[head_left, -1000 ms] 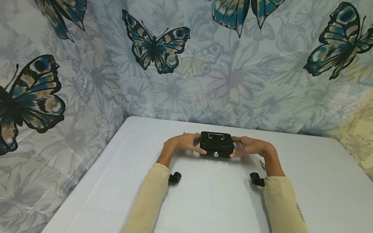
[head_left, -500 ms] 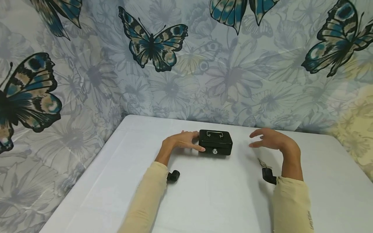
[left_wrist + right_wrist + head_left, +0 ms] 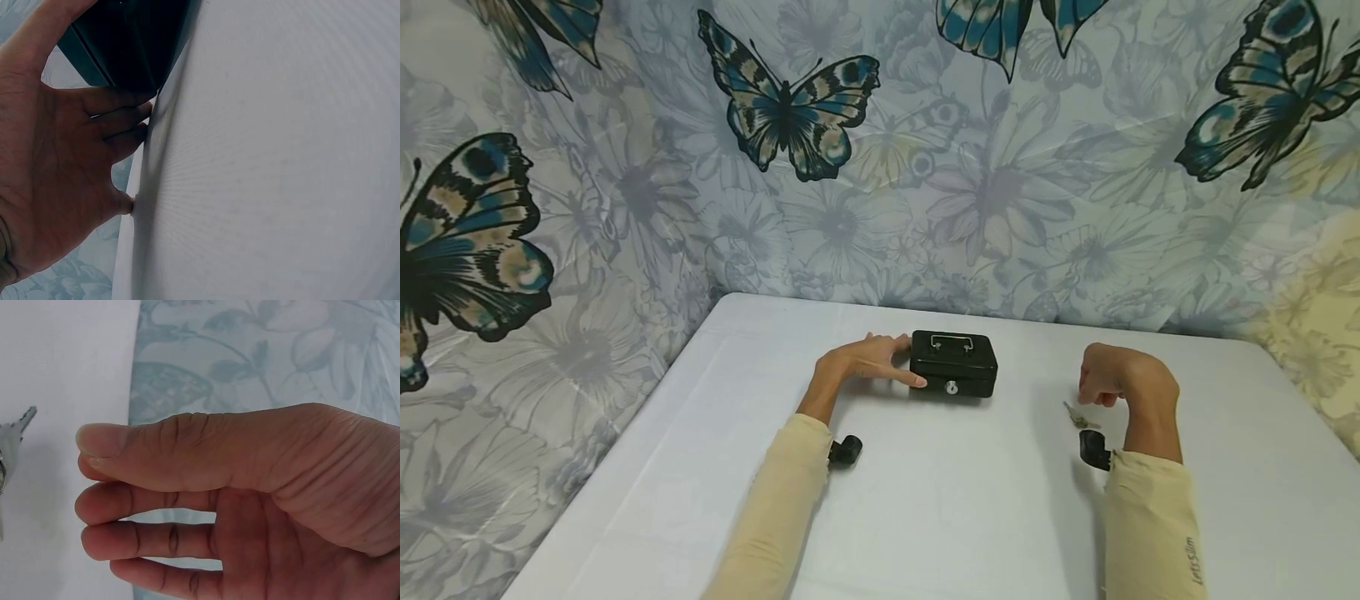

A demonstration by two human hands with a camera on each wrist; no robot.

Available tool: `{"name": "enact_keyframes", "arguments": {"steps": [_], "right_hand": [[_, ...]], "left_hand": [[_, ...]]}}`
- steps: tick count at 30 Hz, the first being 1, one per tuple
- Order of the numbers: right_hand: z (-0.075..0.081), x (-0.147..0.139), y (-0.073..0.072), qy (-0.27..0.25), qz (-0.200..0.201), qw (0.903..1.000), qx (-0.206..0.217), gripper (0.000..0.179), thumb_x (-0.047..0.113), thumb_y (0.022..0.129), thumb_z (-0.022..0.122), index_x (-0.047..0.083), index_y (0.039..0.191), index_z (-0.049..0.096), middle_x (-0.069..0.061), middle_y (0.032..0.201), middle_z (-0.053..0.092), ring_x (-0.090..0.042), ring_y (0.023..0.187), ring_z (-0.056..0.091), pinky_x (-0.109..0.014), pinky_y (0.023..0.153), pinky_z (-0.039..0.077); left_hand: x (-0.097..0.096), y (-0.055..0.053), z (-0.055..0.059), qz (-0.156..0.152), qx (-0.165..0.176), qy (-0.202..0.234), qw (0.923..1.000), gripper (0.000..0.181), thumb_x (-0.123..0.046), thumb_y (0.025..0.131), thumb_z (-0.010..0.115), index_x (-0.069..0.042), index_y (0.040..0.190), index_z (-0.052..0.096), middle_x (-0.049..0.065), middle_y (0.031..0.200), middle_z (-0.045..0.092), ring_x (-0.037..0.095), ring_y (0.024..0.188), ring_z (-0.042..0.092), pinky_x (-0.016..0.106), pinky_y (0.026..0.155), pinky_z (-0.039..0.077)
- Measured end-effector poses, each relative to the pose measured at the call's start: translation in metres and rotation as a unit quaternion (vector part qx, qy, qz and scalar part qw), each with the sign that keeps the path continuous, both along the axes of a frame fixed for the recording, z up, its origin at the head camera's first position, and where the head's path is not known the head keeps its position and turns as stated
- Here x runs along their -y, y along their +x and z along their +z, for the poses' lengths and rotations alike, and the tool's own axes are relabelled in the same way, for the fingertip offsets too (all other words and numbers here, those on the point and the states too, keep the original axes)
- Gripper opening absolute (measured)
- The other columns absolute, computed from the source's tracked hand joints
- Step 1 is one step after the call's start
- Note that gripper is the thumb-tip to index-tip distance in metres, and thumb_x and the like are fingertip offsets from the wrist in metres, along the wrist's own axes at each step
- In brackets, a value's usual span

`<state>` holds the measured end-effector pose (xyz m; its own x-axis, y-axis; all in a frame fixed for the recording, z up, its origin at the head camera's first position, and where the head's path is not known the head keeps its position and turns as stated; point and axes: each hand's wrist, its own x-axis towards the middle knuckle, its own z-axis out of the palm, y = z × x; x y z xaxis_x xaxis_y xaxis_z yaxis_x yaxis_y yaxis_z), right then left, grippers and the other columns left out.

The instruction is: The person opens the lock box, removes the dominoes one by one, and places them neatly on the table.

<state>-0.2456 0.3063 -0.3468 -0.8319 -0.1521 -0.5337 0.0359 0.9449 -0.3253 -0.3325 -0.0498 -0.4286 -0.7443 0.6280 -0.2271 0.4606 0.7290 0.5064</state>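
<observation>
A small black cash box (image 3: 953, 367) with a folding handle and a round silver lock sits toward the far side of the white table. My left hand (image 3: 867, 361) holds its left end, thumb on the front corner. Up close in the left wrist view, the fingers of that hand (image 3: 69, 137) lie along the box's end (image 3: 134, 47). A small bunch of keys (image 3: 1081, 417) lies right of the box. Just beyond the keys, my right hand (image 3: 1123, 375) hangs with fingers bent downward. In the right wrist view its thumb meets the forefinger, holding nothing, beside the keys (image 3: 9, 440).
The white tabletop (image 3: 955, 492) runs back to a cloth backdrop (image 3: 1000, 208) printed with butterflies and flowers. Black wrist cameras (image 3: 846, 451) stick out inward from both cream sleeves (image 3: 1153, 517).
My right hand let go of the box's right end, moved right and came down by the keys, its fingers drawing together. The left hand stays at the box.
</observation>
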Motion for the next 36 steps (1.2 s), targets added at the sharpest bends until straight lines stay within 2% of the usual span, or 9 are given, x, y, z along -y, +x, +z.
{"name": "enact_keyframes", "arguments": {"steps": [3,5,9,13,18,20,27,36], "right_hand": [[-0.005,0.0,0.0,0.007,-0.01,0.9999,0.009,0.017,0.006,0.072,0.06,0.013,0.059,0.052,0.003,0.055,0.042,-0.011,0.052,0.036,-0.026,0.049,0.03],[-0.008,0.0,0.001,0.018,-0.016,0.9996,0.013,0.016,0.006,0.072,0.061,0.013,0.059,0.053,0.002,0.055,0.044,-0.011,0.053,0.038,-0.026,0.049,0.031],[-0.012,-0.001,0.0,0.035,-0.02,0.9991,0.015,0.005,0.01,0.072,0.064,0.007,0.069,0.06,-0.002,0.063,0.053,-0.015,0.059,0.047,-0.027,0.052,0.036],[-0.013,-0.002,0.0,0.04,-0.021,0.9989,0.015,0.008,0.011,0.071,0.066,0.005,0.074,0.061,-0.005,0.066,0.056,-0.017,0.062,0.049,-0.028,0.052,0.038],[-0.017,-0.002,-0.001,0.053,-0.022,0.9983,0.013,0.008,0.01,0.07,0.067,0.008,0.066,0.06,-0.003,0.061,0.055,-0.015,0.058,0.048,-0.026,0.051,0.035],[-0.019,-0.002,-0.001,0.055,-0.019,0.9982,0.014,0.011,0.012,0.07,0.07,0.008,0.065,0.06,-0.003,0.06,0.055,-0.014,0.057,0.048,-0.026,0.051,0.036],[-0.024,-0.001,-0.001,0.059,-0.029,0.9978,0.011,0.025,0.019,0.068,0.078,0.004,0.075,0.059,-0.005,0.064,0.057,-0.016,0.059,0.051,-0.028,0.052,0.039],[-0.027,0.001,-0.006,0.044,-0.021,0.9986,0.022,0.016,0.013,0.068,0.075,0.008,0.067,0.06,0.0,0.056,0.053,-0.011,0.051,0.044,-0.024,0.048,0.034]], "left_hand": [[0.0,0.001,-0.001,0.002,0.005,-0.005,1.0,0.115,-0.084,0.058,0.052,-0.018,0.146,0.022,-0.002,0.151,0.021,0.029,0.139,0.008,0.047,0.111,0.003],[0.0,0.002,-0.001,0.002,0.008,-0.011,0.9999,0.114,-0.085,0.058,0.052,-0.02,0.147,0.021,-0.003,0.152,0.018,0.029,0.139,0.007,0.047,0.111,0.003],[-0.001,0.003,-0.001,0.001,0.012,-0.015,0.9998,0.114,-0.085,0.058,0.051,-0.021,0.147,0.021,-0.004,0.152,0.016,0.028,0.139,0.006,0.046,0.111,0.003],[-0.002,0.003,0.0,0.002,0.013,-0.017,0.9998,0.114,-0.085,0.057,0.052,-0.022,0.147,0.021,-0.004,0.152,0.015,0.032,0.139,0.004,0.049,0.111,0.005],[-0.002,0.002,0.002,0.008,0.015,-0.018,0.9997,0.112,-0.085,0.057,0.053,-0.024,0.146,0.021,-0.006,0.152,0.014,0.038,0.137,0.002,0.054,0.109,0.006],[-0.002,0.002,0.002,0.006,0.015,-0.017,0.9997,0.112,-0.084,0.057,0.053,-0.024,0.146,0.021,-0.005,0.152,0.014,0.037,0.138,0.002,0.053,0.109,0.006],[-0.003,0.0,0.002,-0.001,0.009,-0.011,0.9999,0.114,-0.084,0.056,0.054,-0.022,0.146,0.023,-0.002,0.152,0.015,0.033,0.138,0.004,0.049,0.111,0.004],[-0.001,0.0,0.003,-0.009,0.001,-0.003,1.0,0.112,-0.081,0.059,0.057,-0.018,0.145,0.025,0.003,0.152,0.017,0.027,0.139,0.009,0.047,0.111,0.003]]}}
